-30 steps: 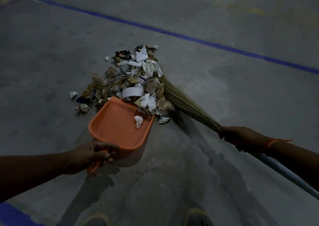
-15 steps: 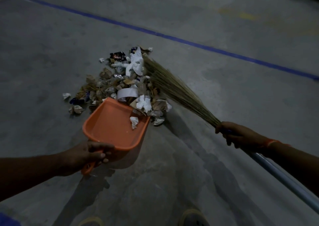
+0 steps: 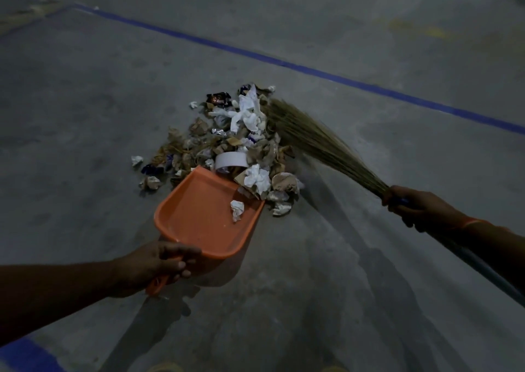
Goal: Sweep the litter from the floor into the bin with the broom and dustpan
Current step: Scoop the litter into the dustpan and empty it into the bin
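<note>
Here left hand (image 3: 159,263) grips dustpan (image 3: 199,218); right hand (image 3: 412,206) grips broom (image 3: 318,141) (no legible writing).

1. Whole scene is reading dim and underexposed; grey floor (image 3: 85,116) is looking flat, murky and grainy.
2. Corners are darkening, most at the bottom right.
3. Orange dustpan (image 3: 199,218) and white scraps in the litter (image 3: 241,144) are standing out as the brightest patches; no glare showing anywhere.
4. Soft, blurry-edged shadows are falling toward the camera, below the dustpan and below the broom (image 3: 326,147), so light is seeming to come from ahead and above.
5. Forearms are rendering almost black, detail lost.
6. Broom bristles are smearing slightly, soft at the tips.
7. Blue floor line (image 3: 312,71) is bowing a little, wide-angle distortion showing.
</note>
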A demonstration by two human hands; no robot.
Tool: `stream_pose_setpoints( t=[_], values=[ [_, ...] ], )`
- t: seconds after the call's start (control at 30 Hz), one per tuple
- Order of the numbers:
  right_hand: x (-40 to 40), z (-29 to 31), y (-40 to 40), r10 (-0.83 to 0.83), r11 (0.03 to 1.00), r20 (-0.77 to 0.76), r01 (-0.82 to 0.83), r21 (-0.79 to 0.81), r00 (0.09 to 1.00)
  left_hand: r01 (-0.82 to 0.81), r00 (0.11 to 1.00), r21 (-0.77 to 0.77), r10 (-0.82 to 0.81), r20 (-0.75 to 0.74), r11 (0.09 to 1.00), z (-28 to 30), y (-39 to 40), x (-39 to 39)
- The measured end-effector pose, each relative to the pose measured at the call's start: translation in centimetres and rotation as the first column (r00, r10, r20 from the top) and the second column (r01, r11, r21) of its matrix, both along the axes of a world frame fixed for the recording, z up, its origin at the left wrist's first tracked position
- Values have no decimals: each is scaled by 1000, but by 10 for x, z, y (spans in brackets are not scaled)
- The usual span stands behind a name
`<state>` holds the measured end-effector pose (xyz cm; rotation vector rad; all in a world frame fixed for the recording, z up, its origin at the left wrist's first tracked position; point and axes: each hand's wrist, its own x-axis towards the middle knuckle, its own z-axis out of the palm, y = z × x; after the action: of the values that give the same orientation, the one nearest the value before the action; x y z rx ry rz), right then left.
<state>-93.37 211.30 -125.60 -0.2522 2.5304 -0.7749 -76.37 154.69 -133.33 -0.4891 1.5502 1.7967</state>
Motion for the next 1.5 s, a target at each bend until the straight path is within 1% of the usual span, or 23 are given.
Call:
stream_pose_setpoints(
  t=[0.07,0.1,0.13,0.2,0.23,0.3,0.47,0.63,0.83,0.93,1.1,1.17,1.27,1.37,1.43,1.5],
  values=[
    [-15,-2,-8,11,999,-16,-11,52,1000,16,1000,-18,-16,0,1000,0,-2,0],
    [-22,-4,-14,49,995,-24,-47,89,999,29,1000,-19,-29,-1,999,-1,-2,-1],
    [-27,-4,-20,110,984,-33,-104,144,993,40,999,-28,-40,-2,999,-1,-3,-3],
    [-36,-7,-33,266,932,-56,-241,271,962,42,999,-51,-43,-8,998,-1,-4,-7],
    [-40,-10,-38,324,904,-66,-288,316,944,45,999,-42,-46,-12,998,-2,-5,-10],
    [-44,-16,-43,390,866,-67,-341,367,918,60,998,-46,-61,-24,997,1,-3,-15],
    [-26,-30,-38,463,821,-72,-397,410,883,53,998,-31,-54,-22,998,13,3,-26],
    [-9,-38,-23,506,810,-101,-432,396,857,87,995,-38,-89,-35,995,14,7,-29],
    [7,-34,-16,509,800,-70,-441,408,858,82,996,-24,-83,-24,996,19,11,-29],
    [12,-34,-20,441,828,-36,-392,401,897,87,996,-13,-87,-5,996,21,13,-30],
    [27,-27,-23,418,837,4,-386,387,909,73,997,0,-73,16,997,20,12,-31],
    [33,-18,-28,416,837,41,-400,374,908,78,997,-13,-78,27,997,18,11,-32],
    [38,-12,-32,478,804,70,-468,366,876,87,996,-34,-86,29,996,12,7,-33],
    [41,-14,-33,419,849,72,-419,321,905,99,995,-41,-98,27,994,12,9,-34],
    [46,-13,-39,378,888,81,-386,248,922,104,994,-55,-103,25,993,11,9,-34],
    [50,-15,-44,328,918,79,-338,210,941,103,994,-61,-101,32,993,10,8,-34]
  ],
)
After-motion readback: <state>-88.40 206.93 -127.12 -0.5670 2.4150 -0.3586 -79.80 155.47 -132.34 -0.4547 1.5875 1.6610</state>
